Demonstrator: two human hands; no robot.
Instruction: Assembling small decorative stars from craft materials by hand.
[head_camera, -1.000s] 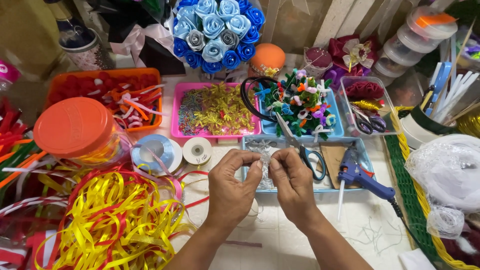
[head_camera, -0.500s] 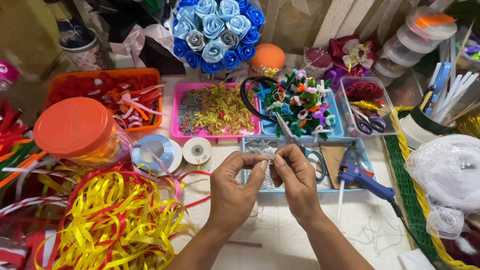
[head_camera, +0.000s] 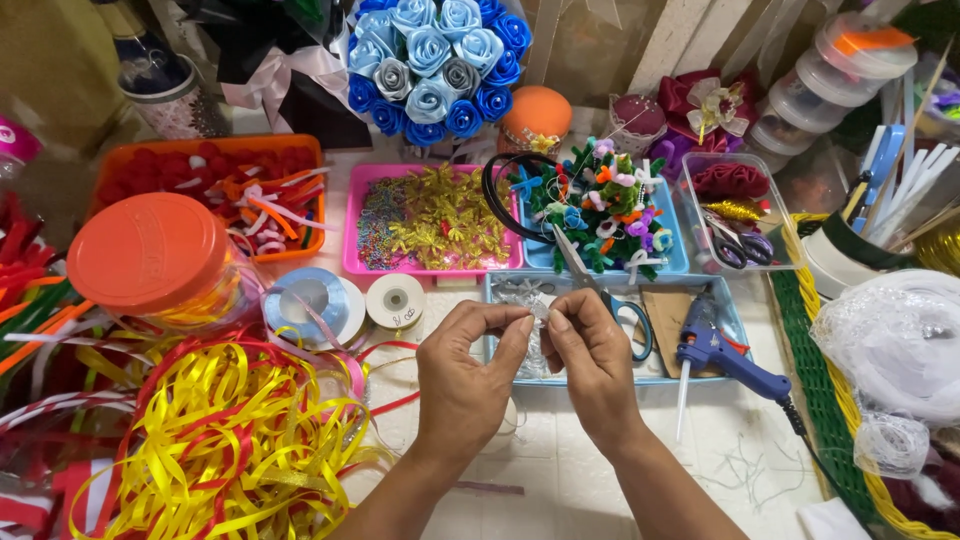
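My left hand (head_camera: 468, 372) and my right hand (head_camera: 592, 362) meet at the fingertips over the table's middle. Together they pinch a tiny clear, silvery piece (head_camera: 540, 312), too small to identify. Directly behind the hands lies a light blue tray (head_camera: 735, 320) holding more silvery bits, with scissors (head_camera: 600, 290) resting across it. A blue glue gun (head_camera: 722, 356) lies just right of my right hand.
A heap of yellow and red ribbon (head_camera: 215, 440) fills the near left. An orange-lidded jar (head_camera: 150, 252), ribbon spools (head_camera: 315, 303), a pink tray (head_camera: 355, 215) of gold flowers, an orange tray (head_camera: 300, 145) and a blue rose bouquet (head_camera: 435, 60) stand behind. White netting (head_camera: 890, 345) sits right.
Both hands have stayed in place, with only small finger movements on the tiny piece. Nothing else has moved.
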